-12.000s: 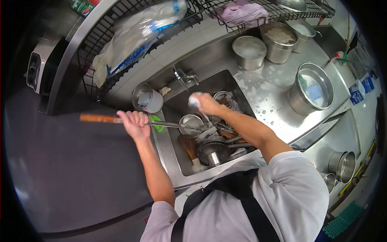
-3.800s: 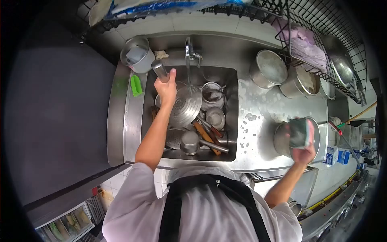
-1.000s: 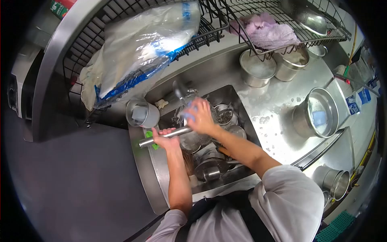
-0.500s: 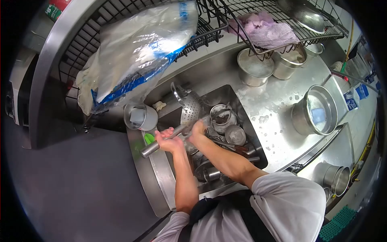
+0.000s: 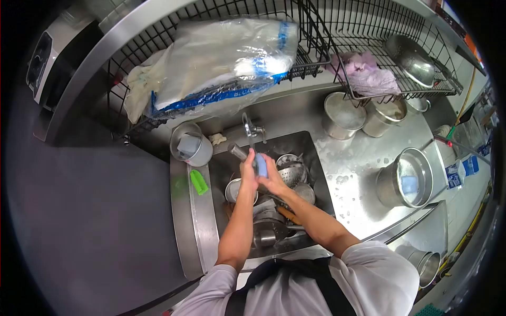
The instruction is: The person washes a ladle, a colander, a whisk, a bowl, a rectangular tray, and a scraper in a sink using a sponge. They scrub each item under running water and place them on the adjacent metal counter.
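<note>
Over the sink, my left hand (image 5: 248, 171) is closed around the thick metal handle (image 5: 238, 152) of a strainer, its end pointing up and left. Close beside it, my right hand (image 5: 272, 177) holds a blue sponge (image 5: 261, 165) against the handle. A perforated metal bowl (image 5: 293, 175) shows past my right hand; it seems to belong to the same strainer, but my hands hide the join. Just above my hands, the faucet (image 5: 246, 124) points down into the sink (image 5: 311, 152). Under my forearms lie metal pots (image 5: 265, 235) and utensils, partly covered.
Left of the sink are a tall container (image 5: 199, 152) and a green scoop (image 5: 199, 182). On the right counter stand several metal pots (image 5: 341, 117), including one holding a blue sponge (image 5: 409, 184). A wire rack (image 5: 316, 55) with plastic bags (image 5: 226, 58) hangs above.
The strainer's handle has swung from lower left to upper left, its perforated bowl now low on the right. The blue sponge now shows in my right hand. My view has shifted.
</note>
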Motion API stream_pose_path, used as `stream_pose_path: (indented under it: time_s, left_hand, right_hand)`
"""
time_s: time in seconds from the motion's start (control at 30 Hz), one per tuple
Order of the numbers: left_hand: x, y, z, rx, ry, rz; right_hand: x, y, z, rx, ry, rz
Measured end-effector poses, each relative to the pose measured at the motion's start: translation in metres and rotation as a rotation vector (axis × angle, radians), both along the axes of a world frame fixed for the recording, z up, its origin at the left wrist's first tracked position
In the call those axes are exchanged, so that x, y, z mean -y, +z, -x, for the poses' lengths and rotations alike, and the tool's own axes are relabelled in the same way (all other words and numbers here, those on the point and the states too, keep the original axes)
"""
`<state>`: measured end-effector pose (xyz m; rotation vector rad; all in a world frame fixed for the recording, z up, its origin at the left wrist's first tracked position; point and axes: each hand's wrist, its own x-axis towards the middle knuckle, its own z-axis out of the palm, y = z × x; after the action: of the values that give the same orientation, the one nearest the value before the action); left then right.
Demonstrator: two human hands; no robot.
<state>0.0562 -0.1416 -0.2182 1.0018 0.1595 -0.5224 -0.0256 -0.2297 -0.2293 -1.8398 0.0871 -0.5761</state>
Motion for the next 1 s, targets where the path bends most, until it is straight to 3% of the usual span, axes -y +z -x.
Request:
stream_pose_path:
  time_s: [0.1, 0.13, 0.23, 0.27, 0.37, 0.4, 0.5, 0.6, 0.7, 0.73, 0.87, 1.0]
  left_hand:
    - [0.005, -0.007, 0.017, 0.04, -0.062, 0.119]
    - [0.004, -0.008, 0.021, 0.087, -0.146, 0.05]
    - [0.002, 0.012, 0.026, 0.207, -0.096, 0.324]
    - [0.011, 0.036, 0.043, 0.217, 0.053, 0.226]
    - [0.013, -0.015, 0.043, 0.413, 0.08, -0.2]
    - [0.015, -0.019, 0.04, 0.436, 0.11, -0.193]
    - [0.003, -0.038, 0.028, 0.627, 0.131, -0.475]
    - [-0.013, -0.008, 0.035, 0.343, -0.156, -0.3]
    - [-0.027, 0.012, 0.034, 0.044, -0.37, -0.017]
    - [-0.033, 0.021, 0.031, -0.03, -0.417, 0.002]
    - [-0.046, 0.005, 0.012, -0.033, -0.612, 0.035]
    - [-0.04, 0.002, 0.015, -0.097, -0.623, -0.118]
  right_hand:
    - [0.003, 0.01, -0.002, -0.071, -0.042, -0.041]
    - [0.002, 0.015, -0.005, -0.099, -0.073, -0.07]
    - [-0.002, 0.034, -0.01, -0.099, -0.135, -0.122]
    - [-0.003, 0.027, -0.017, -0.091, -0.203, -0.106]
    - [-0.007, 0.036, -0.024, -0.222, -0.219, -0.149]
    - [-0.006, 0.029, -0.031, -0.205, -0.311, 0.13]
    - [0.002, 0.019, -0.042, -0.095, -0.025, -0.146]
    - [0.014, 0.069, -0.026, -0.138, 0.316, -0.655]
    - [0.023, 0.063, -0.038, -0.121, 0.445, -0.549]
    - [0.025, 0.062, -0.04, -0.185, 0.514, -0.643]
    - [0.017, 0.076, -0.043, -0.13, 0.563, -0.491]
    - [0.013, 0.085, -0.052, -0.169, 0.467, -0.467]
